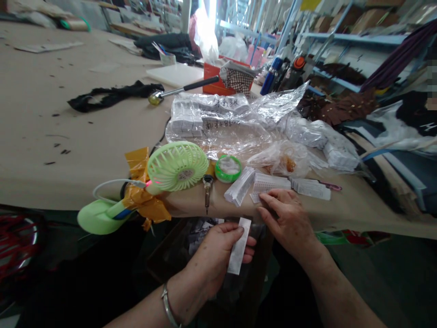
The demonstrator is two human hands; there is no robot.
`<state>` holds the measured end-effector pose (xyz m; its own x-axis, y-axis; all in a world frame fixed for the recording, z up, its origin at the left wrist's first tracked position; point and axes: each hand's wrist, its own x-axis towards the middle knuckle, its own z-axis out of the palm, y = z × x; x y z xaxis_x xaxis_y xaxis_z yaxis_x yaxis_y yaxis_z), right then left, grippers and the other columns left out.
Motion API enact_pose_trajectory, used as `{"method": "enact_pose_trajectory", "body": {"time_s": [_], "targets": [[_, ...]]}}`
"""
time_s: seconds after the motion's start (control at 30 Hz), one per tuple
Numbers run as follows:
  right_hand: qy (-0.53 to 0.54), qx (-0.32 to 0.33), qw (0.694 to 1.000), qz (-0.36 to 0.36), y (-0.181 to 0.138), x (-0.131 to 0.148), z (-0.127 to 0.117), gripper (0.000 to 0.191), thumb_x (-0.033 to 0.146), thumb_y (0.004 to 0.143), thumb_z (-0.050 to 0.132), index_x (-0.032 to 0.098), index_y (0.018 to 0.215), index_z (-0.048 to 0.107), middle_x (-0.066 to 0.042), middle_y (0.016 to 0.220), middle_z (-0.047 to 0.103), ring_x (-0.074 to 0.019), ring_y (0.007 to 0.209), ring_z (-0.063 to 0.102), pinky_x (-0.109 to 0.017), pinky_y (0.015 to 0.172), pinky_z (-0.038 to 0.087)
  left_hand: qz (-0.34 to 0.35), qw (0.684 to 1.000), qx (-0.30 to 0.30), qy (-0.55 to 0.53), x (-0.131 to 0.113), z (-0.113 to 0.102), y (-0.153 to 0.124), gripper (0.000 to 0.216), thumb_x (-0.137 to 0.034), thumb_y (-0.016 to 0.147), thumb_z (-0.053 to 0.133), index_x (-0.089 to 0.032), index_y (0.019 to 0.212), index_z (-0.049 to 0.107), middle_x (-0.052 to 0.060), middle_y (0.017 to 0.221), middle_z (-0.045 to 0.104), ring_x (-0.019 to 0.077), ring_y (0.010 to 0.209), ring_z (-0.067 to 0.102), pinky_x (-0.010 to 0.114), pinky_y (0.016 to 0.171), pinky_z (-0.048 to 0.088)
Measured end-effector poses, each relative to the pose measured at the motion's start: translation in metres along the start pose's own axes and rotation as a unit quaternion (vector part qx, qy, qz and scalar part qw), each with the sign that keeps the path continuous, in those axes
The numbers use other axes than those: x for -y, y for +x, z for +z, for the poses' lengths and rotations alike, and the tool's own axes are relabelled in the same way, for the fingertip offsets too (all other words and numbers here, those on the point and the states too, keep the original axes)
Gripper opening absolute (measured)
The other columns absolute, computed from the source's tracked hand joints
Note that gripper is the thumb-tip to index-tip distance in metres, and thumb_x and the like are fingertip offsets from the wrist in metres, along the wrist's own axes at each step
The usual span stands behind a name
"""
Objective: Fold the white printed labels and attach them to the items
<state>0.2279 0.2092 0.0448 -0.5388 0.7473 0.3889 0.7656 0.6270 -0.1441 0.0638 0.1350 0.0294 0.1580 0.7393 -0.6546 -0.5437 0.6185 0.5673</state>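
With the left hand (pixel 216 248), pinches a white strip (pixel 238 255) between thumb and fingers, low in front of the counter (pixel 112 150). With the right hand (pixel 290 218), loosely bent and partly open, thumb apart from index finger, touches the near edge of the printed labels (pixel 271 182) on the counter; cannot tell whether gripping one. Just left of these labels, a slanting white bundle (pixel 240 186); just right, a fanned row of labels (pixel 310 188). Farther left, near the front edge, a green round tub (pixel 228 169) with white filling, a pointed tool (pixel 207 193) and a light-green fan (pixel 177 166). Behind, clear plastic bags (pixel 225 130) with white stacks inside.
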Motion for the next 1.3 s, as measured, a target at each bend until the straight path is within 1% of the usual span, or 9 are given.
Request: {"method": "enact_pose_trajectory", "body": {"time_s": [0.2, 0.37, 0.53, 0.63, 0.77, 0.9, 0.97, 1.1, 1.3], "targets": [[0.012, 0.009, 1.000, -0.006, 0.003, 0.000, -0.003, 0.021, 0.031, 0.087, 0.056, 0.017, 0.099, 0.067, -0.008, 0.097, 0.064, -0.0243, 0.095, 0.055, -0.039, 0.085, 0.046, -0.003, 1.000, -0.006, -0.002, 0.005, -0.004, 0.002, 0.009, -0.017, 0.084, 0.055, -0.010, 0.088, 0.060, 0.010, 0.071, 0.069, 0.0121, 0.051, 0.062, 0.022, 0.052, 0.050], [-0.061, 0.040, 0.997, -0.027, 0.014, 0.006, -0.006, 0.020, 0.032, 0.085, 0.058, 0.018, 0.096, 0.067, -0.007, 0.093, 0.065, -0.0246, 0.090, 0.057, -0.036, 0.081, 0.046, 0.001, 1.000, 0.006, 0.006, 0.009, -0.006, 0.003, 0.011, -0.019, 0.084, 0.055, -0.010, 0.090, 0.060, 0.010, 0.074, 0.070, 0.0127, 0.053, 0.063, 0.023, 0.053, 0.051], [-0.133, 0.024, 0.989, -0.052, 0.019, 0.010, -0.004, 0.014, 0.023, 0.088, 0.053, 0.017, 0.087, 0.066, -0.006, 0.084, 0.066, -0.0221, 0.082, 0.059, -0.032, 0.076, 0.045, -0.006, 1.000, -0.004, 0.009, 0.012, -0.007, 0.002, 0.011, -0.019, 0.085, 0.054, -0.010, 0.089, 0.059, 0.010, 0.073, 0.069, 0.0124, 0.053, 0.063, 0.023, 0.053, 0.051], [-0.143, 0.021, 0.987, -0.065, 0.018, 0.007, -0.001, 0.014, 0.017, 0.088, 0.052, 0.017, 0.084, 0.065, -0.006, 0.083, 0.066, -0.0211, 0.081, 0.059, -0.031, 0.076, 0.045, -0.006, 1.000, -0.002, 0.007, 0.013, -0.008, 0.002, 0.011, -0.020, 0.085, 0.055, -0.011, 0.090, 0.058, 0.009, 0.072, 0.069, 0.0125, 0.053, 0.062, 0.023, 0.053, 0.051], [-0.093, -0.014, 0.993, -0.070, 0.016, -0.003, 0.002, 0.014, 0.015, 0.087, 0.052, 0.017, 0.083, 0.065, -0.006, 0.084, 0.067, -0.0215, 0.082, 0.060, -0.032, 0.077, 0.047, -0.001, 1.000, -0.001, 0.007, 0.012, -0.009, 0.001, 0.011, -0.019, 0.085, 0.054, -0.011, 0.091, 0.058, 0.009, 0.072, 0.069, 0.0124, 0.053, 0.062, 0.023, 0.053, 0.050], [0.040, -0.093, 0.994, -0.051, 0.006, -0.007, 0.002, 0.013, 0.014, 0.086, 0.052, 0.018, 0.084, 0.064, -0.006, 0.084, 0.068, -0.0189, 0.081, 0.063, -0.032, 0.075, 0.051, -0.002, 1.000, 0.010, 0.000, 0.009, -0.006, -0.002, 0.012, -0.020, 0.086, 0.053, -0.010, 0.090, 0.060, 0.009, 0.073, 0.069, 0.0121, 0.053, 0.062, 0.023, 0.053, 0.051], [0.096, -0.118, 0.986, -0.070, -0.005, -0.002, -0.001, 0.012, 0.012, 0.084, 0.055, 0.019, 0.087, 0.064, -0.005, 0.087, 0.068, -0.0189, 0.086, 0.064, -0.034, 0.079, 0.052, -0.007, 1.000, 0.021, -0.014, 0.007, -0.004, -0.004, 0.013, -0.019, 0.086, 0.053, -0.009, 0.089, 0.061, 0.009, 0.073, 0.068, 0.0119, 0.052, 0.061, 0.024, 0.054, 0.051], [0.159, -0.083, 0.971, -0.160, -0.034, 0.021, -0.002, 0.014, 0.014, 0.084, 0.058, 0.021, 0.094, 0.064, -0.006, 0.097, 0.070, -0.0221, 0.103, 0.062, -0.043, 0.089, 0.050, 0.011, 0.995, 0.070, -0.075, 0.004, 0.002, -0.007, 0.012, -0.015, 0.081, 0.057, -0.008, 0.086, 0.066, 0.008, 0.073, 0.067, 0.0112, 0.055, 0.061, 0.022, 0.054, 0.049], [0.168, -0.033, 0.958, -0.230, -0.056, 0.040, 0.013, 0.013, 0.009, 0.086, 0.057, 0.017, 0.092, 0.065, -0.007, 0.098, 0.072, -0.0205, 0.109, 0.061, -0.041, 0.097, 0.049, 0.023, 0.988, 0.026, -0.148, 0.006, 0.004, -0.008, 0.004, -0.009, 0.071, 0.063, -0.009, 0.068, 0.066, 0.004, 0.063, 0.064, 0.0094, 0.053, 0.057, 0.018, 0.050, 0.042]]}}
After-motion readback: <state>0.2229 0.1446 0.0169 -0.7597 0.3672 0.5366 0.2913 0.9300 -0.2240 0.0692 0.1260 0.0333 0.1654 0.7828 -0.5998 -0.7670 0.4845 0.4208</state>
